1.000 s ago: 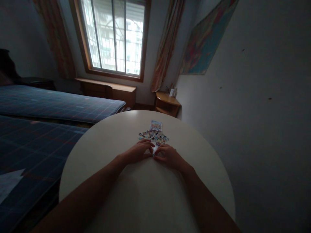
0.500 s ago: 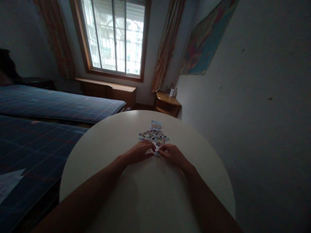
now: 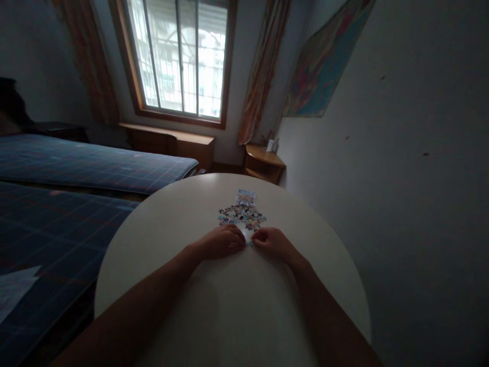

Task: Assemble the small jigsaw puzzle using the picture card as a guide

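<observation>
My left hand point(image 3: 222, 241) rests on the round white table with its fingers curled closed at the left side of a few small light-blue jigsaw puzzle pieces point(image 3: 249, 243). From the right, my right hand point(image 3: 272, 241) pinches with thumb and forefinger at the edge of those same pieces. Whatever lies between the fingertips of either hand is too small and dark to separate from them. Just beyond both hands spreads a pile of loose, many-coloured puzzle pieces point(image 3: 240, 215). Behind the pile lies a small colourful picture card point(image 3: 245, 198).
The round white table point(image 3: 160, 244) stands beside two mattresses with plaid covers point(image 3: 91, 158) on the left. At the back are a wooden corner shelf point(image 3: 263, 155) and a low desk point(image 3: 194, 148) under the window. A white wall point(image 3: 382, 204) runs along the right.
The thumb and fingers of my left hand have closed together. My right hand has shifted slightly right, and more of the light-blue pieces shows between the hands.
</observation>
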A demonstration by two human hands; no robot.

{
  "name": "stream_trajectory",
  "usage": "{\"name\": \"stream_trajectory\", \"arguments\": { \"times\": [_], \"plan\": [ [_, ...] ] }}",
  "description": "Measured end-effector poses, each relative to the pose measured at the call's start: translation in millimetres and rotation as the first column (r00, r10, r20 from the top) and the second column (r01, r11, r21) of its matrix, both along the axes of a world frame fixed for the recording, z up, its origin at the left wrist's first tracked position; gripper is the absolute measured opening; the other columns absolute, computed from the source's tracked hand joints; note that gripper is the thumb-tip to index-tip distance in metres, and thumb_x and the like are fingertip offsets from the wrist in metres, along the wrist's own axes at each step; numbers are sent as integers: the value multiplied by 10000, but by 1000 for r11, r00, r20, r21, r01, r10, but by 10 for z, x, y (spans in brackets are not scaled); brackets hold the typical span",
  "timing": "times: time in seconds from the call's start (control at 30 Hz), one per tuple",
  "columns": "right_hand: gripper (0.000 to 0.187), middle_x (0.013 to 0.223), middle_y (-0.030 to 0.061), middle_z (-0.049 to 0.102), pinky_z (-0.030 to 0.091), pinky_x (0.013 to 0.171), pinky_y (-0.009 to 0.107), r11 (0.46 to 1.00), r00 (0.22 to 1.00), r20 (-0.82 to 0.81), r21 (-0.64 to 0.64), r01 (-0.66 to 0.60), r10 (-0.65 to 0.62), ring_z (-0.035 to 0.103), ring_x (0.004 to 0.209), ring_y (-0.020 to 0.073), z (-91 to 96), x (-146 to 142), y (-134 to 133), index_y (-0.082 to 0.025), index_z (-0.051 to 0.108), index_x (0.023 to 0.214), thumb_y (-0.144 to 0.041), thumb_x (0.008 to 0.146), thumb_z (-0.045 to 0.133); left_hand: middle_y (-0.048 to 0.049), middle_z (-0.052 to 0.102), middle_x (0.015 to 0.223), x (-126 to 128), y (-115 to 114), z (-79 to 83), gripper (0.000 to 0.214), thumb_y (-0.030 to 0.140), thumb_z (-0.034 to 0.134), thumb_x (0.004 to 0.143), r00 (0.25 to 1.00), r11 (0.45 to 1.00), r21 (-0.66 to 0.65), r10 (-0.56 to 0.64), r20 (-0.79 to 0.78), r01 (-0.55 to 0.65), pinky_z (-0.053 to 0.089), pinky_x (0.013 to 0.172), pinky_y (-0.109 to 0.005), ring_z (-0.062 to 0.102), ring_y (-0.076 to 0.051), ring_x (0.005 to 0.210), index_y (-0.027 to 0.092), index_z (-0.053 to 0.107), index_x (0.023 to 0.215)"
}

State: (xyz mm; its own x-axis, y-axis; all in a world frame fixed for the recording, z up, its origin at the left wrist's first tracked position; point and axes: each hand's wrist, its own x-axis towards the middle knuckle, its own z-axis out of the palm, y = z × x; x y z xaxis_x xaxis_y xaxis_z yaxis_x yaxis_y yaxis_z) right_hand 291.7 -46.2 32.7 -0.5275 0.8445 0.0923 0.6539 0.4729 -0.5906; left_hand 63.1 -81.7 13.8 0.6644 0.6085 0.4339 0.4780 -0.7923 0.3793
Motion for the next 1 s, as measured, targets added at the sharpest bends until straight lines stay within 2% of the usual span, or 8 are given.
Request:
{"name": "stream_trajectory", "arguments": {
  "times": [0.23,0.57,0.9,1.0],
  "plan": [
    [179,741,36,757,442,612,228,1000,1000,29,7,8,-8,665,668,150,-9,-21,-4,-168,773,813,-248,763,622,-37,752,987,17,-30,41,145,195,615,919,1000,1000,-14,7,-6,-7,460,917,-294,660,-180,957,229,755,938],
    [131,731,49,744,407,612,260,994,993,103,99,50,-60,644,657,166,31,-90,-67,-170,751,759,-238,749,639,-35,751,1001,18,-14,18,149,196,624,895,1000,1000,-23,18,-3,-18,467,919,-300,662,-183,958,232,761,942],
    [135,750,37,751,429,605,230,997,997,82,71,-21,15,662,667,151,22,-57,-68,-173,756,799,-251,789,645,-31,758,968,32,-24,19,134,186,642,873,1000,1000,-17,21,11,-20,488,913,-289,672,-173,924,230,763,909],
    [134,760,28,752,442,619,230,997,997,71,72,-35,30,664,679,150,6,-44,-47,-186,757,818,-263,803,648,-28,757,966,-12,1,1,130,209,640,883,998,998,-8,56,28,-56,495,921,-280,676,-165,929,239,761,919]
  ]
}}
